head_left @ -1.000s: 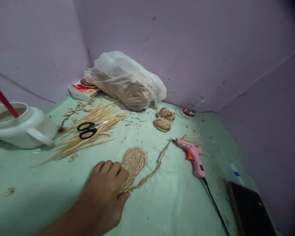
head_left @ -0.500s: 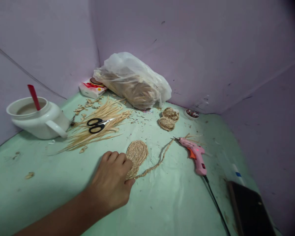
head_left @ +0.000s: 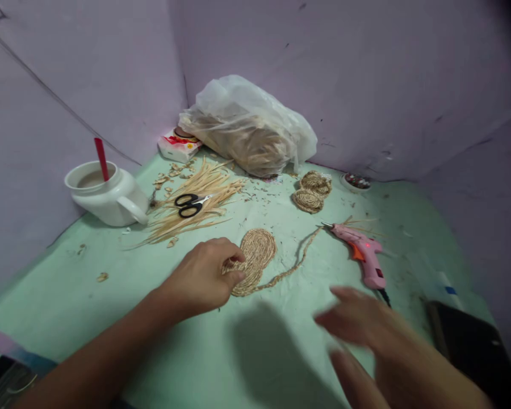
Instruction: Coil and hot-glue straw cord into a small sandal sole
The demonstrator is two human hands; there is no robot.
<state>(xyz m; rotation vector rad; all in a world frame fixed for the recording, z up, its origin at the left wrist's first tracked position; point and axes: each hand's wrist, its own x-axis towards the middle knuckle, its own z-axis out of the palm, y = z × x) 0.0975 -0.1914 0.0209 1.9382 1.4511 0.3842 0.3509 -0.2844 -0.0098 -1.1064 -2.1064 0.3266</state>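
A flat, sole-shaped coil of braided straw (head_left: 259, 250) lies on the green table cover. My left hand (head_left: 208, 272) pinches its near left edge between thumb and fingers. From the coil's near end a loose braid (head_left: 292, 272) curves right toward the nozzle of a pink hot glue gun (head_left: 368, 255). Over the table at lower right is my right hand (head_left: 361, 329), blurred, fingers and thumb spread, touching nothing. The glue gun lies on its side just beyond that hand, its small red light lit.
Black-handled scissors (head_left: 191, 205) rest on loose straw strips (head_left: 166, 227). At left stands a white pot (head_left: 111, 199) with a red handle sticking out. Behind are a plastic bag (head_left: 255, 130), small straw coils (head_left: 309, 200) and a dish of beads (head_left: 356, 182). A dark phone-like slab (head_left: 468, 341) lies right.
My right hand has come into view from the lower right. My left hand stays at the coil, its fingers now at the left edge. The camera view has shifted, moving everything rightward.
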